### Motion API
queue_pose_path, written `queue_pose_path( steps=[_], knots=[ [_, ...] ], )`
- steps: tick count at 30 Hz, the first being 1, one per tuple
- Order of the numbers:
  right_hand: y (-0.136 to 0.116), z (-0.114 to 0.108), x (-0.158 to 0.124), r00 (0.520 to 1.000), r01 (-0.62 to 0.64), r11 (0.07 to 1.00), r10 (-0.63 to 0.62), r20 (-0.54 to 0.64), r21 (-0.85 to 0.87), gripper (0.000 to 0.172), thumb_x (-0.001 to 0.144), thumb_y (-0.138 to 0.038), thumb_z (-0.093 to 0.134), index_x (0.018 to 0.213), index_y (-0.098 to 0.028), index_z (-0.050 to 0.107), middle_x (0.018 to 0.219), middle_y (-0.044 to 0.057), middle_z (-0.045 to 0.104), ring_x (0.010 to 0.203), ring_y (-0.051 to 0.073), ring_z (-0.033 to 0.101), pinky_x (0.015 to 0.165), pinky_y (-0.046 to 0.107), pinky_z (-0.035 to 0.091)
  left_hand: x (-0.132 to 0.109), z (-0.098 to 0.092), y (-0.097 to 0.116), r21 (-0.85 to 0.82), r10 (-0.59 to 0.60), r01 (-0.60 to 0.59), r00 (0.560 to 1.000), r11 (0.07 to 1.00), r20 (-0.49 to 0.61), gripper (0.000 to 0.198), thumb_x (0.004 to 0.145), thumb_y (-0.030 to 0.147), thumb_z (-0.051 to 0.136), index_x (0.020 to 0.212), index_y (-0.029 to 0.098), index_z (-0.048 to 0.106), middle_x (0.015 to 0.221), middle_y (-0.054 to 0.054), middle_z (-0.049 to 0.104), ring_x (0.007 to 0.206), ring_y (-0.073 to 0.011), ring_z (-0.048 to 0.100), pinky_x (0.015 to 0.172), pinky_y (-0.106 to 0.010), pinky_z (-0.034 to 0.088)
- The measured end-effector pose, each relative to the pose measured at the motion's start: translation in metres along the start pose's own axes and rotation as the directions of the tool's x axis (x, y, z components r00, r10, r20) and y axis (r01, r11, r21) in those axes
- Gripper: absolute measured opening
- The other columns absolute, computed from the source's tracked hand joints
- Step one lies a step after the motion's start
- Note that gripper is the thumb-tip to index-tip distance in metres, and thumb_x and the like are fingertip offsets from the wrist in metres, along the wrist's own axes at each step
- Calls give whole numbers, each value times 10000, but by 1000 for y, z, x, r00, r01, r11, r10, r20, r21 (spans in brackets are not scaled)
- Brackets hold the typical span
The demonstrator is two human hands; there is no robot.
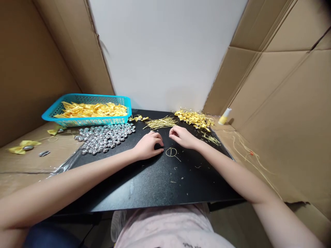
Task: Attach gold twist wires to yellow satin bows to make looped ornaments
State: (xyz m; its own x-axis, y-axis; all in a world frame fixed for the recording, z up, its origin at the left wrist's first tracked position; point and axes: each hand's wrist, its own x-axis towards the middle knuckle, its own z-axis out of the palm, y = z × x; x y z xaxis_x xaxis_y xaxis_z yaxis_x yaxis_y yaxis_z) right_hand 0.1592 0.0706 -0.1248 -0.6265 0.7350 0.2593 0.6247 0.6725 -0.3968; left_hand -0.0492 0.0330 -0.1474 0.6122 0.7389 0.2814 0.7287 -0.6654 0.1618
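A thin gold elastic cord (171,152), bent into a small ring with loose tails, lies in the middle of the black table. My left hand (148,146) is beside it on the left, thumb and forefinger closed at the tip of one tail. Just beyond the ring, on the right, is my right hand (183,137) with its fingers curled in. Whatever its fingertips hold, if anything, is too small to make out. Straight ahead of both hands is a pile of gold cord pieces (161,122).
A blue basket (126,100) of yellow ribbon pieces (93,110) stands back left, with many silver oval beads (107,136) in front. Yellow bows (193,119) are heaped back right, near a thread cone (224,116). Cardboard walls (292,103) flank the table (155,186).
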Motion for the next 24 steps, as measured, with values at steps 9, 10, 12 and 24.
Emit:
queue_pose_path(
  steps=[9,10,12,24],
  knots=[
    [42,-3,-56,992,-67,992,78,-103,110,37,839,-185,543,816,-168,566,820,18,572,735,139,543,728,291,435,51,-7,30,201,148,-182,974,963,171,146,741,117,609,612,154,669,800,-94,637,848,-253,567,697,-366,362],
    [45,-2,-58,989,-73,990,87,-116,121,39,838,-182,539,813,-168,565,815,19,571,733,141,540,726,292,440,51,-7,32,224,165,-204,970,953,181,152,750,109,600,615,146,659,797,-105,631,840,-256,565,684,-370,354],
    [49,-1,-60,985,-81,987,100,-140,140,47,836,-179,533,803,-167,564,810,21,569,724,141,536,720,291,446,50,-5,35,264,197,-246,960,932,200,153,760,98,596,622,140,646,803,-121,620,838,-262,560,668,-376,342],
    [49,2,-61,977,-96,984,122,-177,150,42,836,-161,550,832,-155,592,864,32,604,734,133,554,746,291,436,48,-7,21,384,231,-303,947,872,222,165,827,109,528,718,115,652,853,-148,609,840,-267,536,667,-372,334]
  ],
)
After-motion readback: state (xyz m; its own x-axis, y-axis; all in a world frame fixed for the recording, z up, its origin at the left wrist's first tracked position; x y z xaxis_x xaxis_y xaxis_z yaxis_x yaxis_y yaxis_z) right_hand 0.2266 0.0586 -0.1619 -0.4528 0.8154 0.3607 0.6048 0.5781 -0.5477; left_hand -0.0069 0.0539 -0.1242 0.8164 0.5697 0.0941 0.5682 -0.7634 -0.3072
